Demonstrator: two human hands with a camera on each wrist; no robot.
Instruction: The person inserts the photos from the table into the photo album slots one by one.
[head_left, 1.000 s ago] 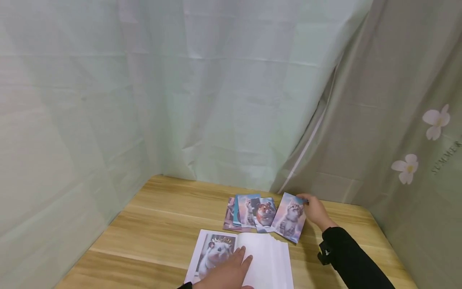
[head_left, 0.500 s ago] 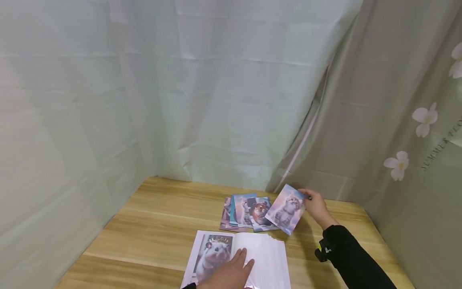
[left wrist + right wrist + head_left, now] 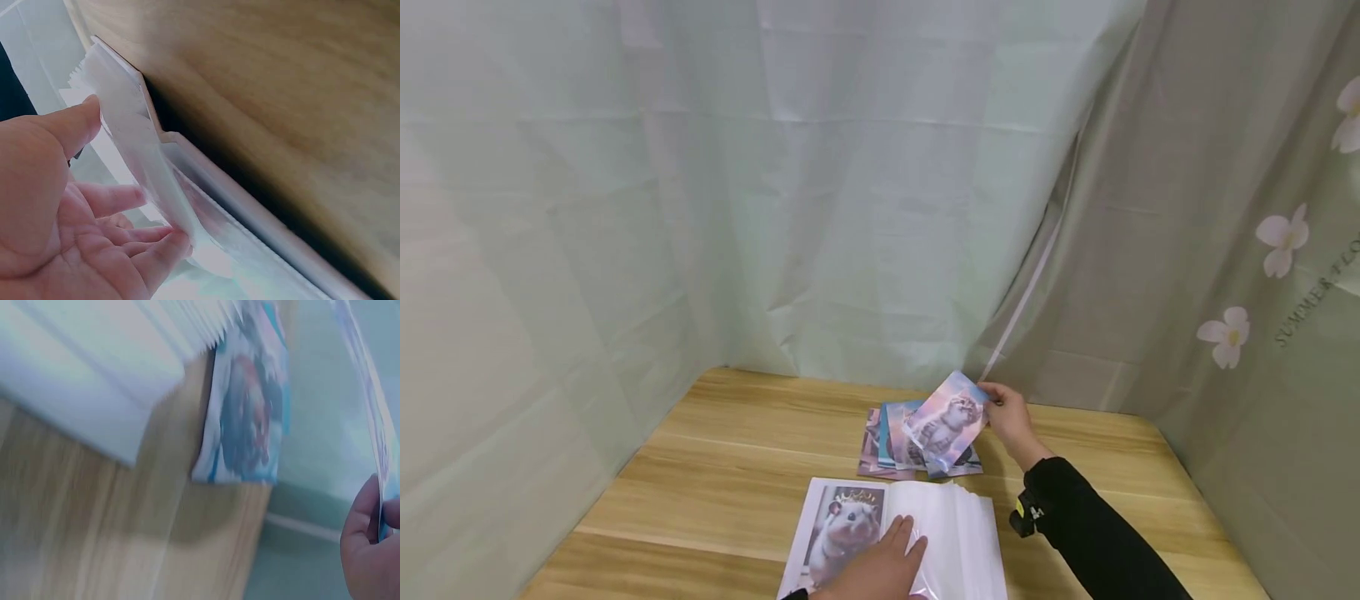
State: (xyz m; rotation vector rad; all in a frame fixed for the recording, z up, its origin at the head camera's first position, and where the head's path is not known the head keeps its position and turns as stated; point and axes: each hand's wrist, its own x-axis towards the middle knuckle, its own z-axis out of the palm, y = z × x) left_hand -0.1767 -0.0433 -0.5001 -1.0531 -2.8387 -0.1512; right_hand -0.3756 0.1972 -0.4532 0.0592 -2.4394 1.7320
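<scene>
Right hand [image 3: 1011, 421] pinches kitten photo [image 3: 946, 421] aloft.

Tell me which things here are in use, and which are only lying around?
In use: kitten photo in right hand grip; photo album under left hand.
Lying around: spread photos, wooden table, flowered curtain.

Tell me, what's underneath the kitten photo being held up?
Under the lifted kitten photo, pinched by the right hand, lies a fanned pile of photos on the wooden table. The photo covers most of the pile, so what those pictures show cannot be told.
</scene>
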